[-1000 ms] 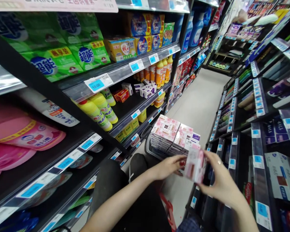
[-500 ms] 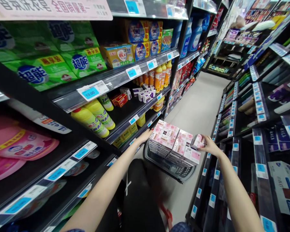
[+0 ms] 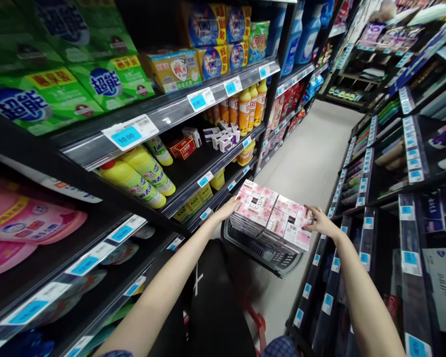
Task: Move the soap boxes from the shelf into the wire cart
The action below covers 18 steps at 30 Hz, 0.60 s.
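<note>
Pink and white LUX soap boxes (image 3: 256,213) stand stacked in a grey plastic basket (image 3: 278,265) low in front of my legs. My left hand (image 3: 227,208) rests with outstretched fingers against the left edge of the stack. At the right end, my right hand (image 3: 317,221) has its fingers bent around the outer side of a soap box (image 3: 304,216), which sits level with the top layer. A small dark gap shows between that box and its neighbours. The undersides of both hands are hidden.
A shelf unit on the left holds green laundry soap packs (image 3: 107,82), yellow bottles (image 3: 148,168) and small purple-and-white boxes (image 3: 225,139). Another shelf unit (image 3: 388,191) lines the right side. Between them the pale aisle floor (image 3: 301,144) runs to a display (image 3: 367,74) at the end.
My right hand has moved the soap box left and brought it against the stack, where it stood out at the right before. My left hand stays at the stack's left edge. The view has shifted slightly.
</note>
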Tool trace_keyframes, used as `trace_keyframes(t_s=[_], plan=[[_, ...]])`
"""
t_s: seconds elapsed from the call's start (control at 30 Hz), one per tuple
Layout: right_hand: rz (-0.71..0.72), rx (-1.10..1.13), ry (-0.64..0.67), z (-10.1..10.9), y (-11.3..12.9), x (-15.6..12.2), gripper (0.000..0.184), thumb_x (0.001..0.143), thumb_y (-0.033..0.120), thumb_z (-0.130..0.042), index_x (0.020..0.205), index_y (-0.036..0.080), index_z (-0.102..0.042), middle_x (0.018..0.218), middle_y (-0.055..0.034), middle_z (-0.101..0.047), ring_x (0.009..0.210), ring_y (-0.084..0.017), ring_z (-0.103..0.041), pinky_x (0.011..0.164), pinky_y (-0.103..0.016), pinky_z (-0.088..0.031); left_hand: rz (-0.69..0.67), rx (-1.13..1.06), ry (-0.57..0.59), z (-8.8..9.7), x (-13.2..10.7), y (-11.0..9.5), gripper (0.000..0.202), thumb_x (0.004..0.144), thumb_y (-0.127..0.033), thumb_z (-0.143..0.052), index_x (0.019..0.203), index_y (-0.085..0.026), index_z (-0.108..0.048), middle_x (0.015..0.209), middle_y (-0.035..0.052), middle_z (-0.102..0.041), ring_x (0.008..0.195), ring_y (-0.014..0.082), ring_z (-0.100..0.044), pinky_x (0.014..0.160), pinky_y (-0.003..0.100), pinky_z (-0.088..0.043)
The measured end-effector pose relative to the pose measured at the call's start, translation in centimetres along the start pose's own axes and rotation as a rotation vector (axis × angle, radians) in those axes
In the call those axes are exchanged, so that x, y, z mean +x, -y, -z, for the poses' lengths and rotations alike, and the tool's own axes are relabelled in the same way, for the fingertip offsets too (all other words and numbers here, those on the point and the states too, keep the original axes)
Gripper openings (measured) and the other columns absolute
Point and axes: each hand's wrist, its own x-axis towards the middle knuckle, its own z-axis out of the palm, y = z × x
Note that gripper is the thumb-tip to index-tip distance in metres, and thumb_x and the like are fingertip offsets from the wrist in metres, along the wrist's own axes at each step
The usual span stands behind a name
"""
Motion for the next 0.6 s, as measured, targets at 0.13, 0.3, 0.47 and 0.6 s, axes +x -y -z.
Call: trace_keyframes(t_s=[0.13,0.3,0.47,0.6], plan=[[-0.015,0.099,-0.034,-0.5,-0.4,-0.5,0.089,0.06,0.047,-0.064,0.135,0.008,-0.039,0.131,-0.0169,-0.039,0.123,-0.03,-0.04,0.101,-0.039,-0.038,-0.007,0.005,0.009,-0.1,0.1,0.0,0.056,0.089,-0.036,-0.037,0.137,-0.007,-0.037,0.142,0.0115,-0.038,0.131,0.0201,-0.036,0.111,0.029,-0.024],[0.031,0.126,-0.168,-1.9,-1.1,-0.8,0.081,0.064,0.049,-0.061,0.133,0.012,-0.042,0.13,-0.0162,-0.044,0.122,-0.029,-0.042,0.103,-0.043,-0.036,0.007,0.024,0.01,-0.2,0.2,0.0,0.057,0.088,-0.034,-0.037,0.137,-0.004,-0.036,0.143,0.0143,-0.034,0.133,0.0218,-0.033,0.112,0.031,-0.021],[0.097,0.118,-0.248,-3.0,-1.7,-0.5,0.077,0.068,0.052,-0.057,0.131,0.009,-0.043,0.136,-0.0181,-0.04,0.129,-0.029,-0.037,0.11,-0.043,-0.027,0.009,0.025,0.021,-0.2,0.2,0.3,0.059,0.088,-0.036,-0.037,0.138,-0.006,-0.034,0.143,0.013,-0.035,0.132,0.0216,-0.033,0.11,0.029,-0.025],[0.061,0.173,-0.257,-3.1,-1.7,-0.5,0.079,0.068,0.052,-0.058,0.132,0.01,-0.042,0.14,-0.017,-0.035,0.132,-0.028,-0.033,0.111,-0.043,-0.026,0.005,0.035,0.025,0.0,0.5,0.6,0.058,0.088,-0.038,-0.038,0.137,-0.007,-0.036,0.144,0.012,-0.035,0.133,0.0207,-0.032,0.11,0.027,-0.024]])
